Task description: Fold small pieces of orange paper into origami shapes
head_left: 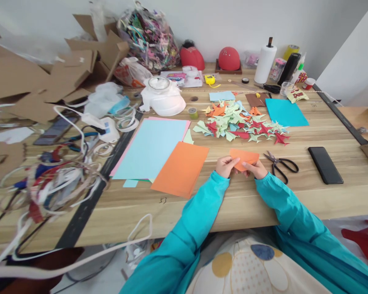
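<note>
over the near side of the worktop (242, 204), our left grip (224, 165) and right grip (258, 169) both pinch a small orange paper (244, 156). black-handled scissors (275, 160) lie just right, folded paper pieces (233, 116) heaped on the far side.

1. We look from one head-worn camera, forward and down across the table (349, 200).
2. Our left hand (224, 166) and right hand (259, 169) show fairly near, between three and four o'clock.
3. We face the wall (221, 20) at twelve.

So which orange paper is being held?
The small orange piece in the left hand and right hand; the large orange sheet and folded orange shapes lie untouched.
</note>
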`<action>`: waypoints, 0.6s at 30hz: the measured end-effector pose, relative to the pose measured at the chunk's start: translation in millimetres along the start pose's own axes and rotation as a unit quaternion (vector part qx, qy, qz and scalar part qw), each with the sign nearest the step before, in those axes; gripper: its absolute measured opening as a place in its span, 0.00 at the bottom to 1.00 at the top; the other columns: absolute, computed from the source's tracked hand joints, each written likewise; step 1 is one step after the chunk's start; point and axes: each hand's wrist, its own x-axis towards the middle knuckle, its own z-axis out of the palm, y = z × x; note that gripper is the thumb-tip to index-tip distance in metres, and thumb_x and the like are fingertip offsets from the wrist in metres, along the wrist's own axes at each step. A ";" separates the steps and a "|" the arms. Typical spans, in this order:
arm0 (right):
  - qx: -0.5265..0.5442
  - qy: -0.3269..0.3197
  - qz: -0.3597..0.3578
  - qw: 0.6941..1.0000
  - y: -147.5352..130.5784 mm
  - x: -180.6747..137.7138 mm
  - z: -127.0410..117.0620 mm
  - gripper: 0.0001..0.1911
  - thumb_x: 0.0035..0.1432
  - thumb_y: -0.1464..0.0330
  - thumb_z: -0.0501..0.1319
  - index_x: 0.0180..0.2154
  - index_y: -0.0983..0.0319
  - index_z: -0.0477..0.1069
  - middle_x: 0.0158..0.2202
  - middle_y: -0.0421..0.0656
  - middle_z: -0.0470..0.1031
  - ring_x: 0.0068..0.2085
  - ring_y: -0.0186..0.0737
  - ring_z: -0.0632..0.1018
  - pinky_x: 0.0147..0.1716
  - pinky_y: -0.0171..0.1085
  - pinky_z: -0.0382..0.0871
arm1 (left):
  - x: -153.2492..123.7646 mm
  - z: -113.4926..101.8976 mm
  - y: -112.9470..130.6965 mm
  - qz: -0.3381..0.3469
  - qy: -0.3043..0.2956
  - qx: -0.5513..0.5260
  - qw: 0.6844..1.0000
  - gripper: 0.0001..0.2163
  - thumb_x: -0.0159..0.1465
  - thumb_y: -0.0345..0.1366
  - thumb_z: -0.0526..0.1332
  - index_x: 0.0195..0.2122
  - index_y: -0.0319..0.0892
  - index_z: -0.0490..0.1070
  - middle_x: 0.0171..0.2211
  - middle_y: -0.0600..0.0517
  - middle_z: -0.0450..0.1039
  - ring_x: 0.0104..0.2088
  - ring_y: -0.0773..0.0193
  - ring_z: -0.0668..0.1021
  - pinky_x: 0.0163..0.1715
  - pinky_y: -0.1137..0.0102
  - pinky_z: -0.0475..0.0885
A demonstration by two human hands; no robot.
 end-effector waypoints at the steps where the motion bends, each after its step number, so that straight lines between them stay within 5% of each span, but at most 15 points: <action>1: -0.006 0.016 -0.004 1.000 0.3 0.6 -1.0 0.22 0.43 0.52 0.62 0.18 0.66 0.69 0.12 0.38 0.67 0.13 0.28 0.66 0.12 0.29 0.60 | -0.1 -0.1 0.1 0.002 0.002 -0.001 1.000 0.18 0.45 0.48 0.65 0.16 0.37 0.66 0.13 0.54 0.69 0.12 0.70 0.68 0.11 0.74 0.62; 18: -0.028 0.013 -0.041 0.999 4.5 0.5 -2.1 0.23 0.48 0.52 0.58 0.16 0.65 0.66 0.12 0.40 0.67 0.14 0.28 0.62 0.12 0.30 0.54 | -5.8 3.8 0.7 -0.040 -0.135 0.041 0.989 0.18 0.42 0.47 0.67 0.17 0.34 0.69 0.14 0.51 0.69 0.13 0.70 0.70 0.13 0.74 0.66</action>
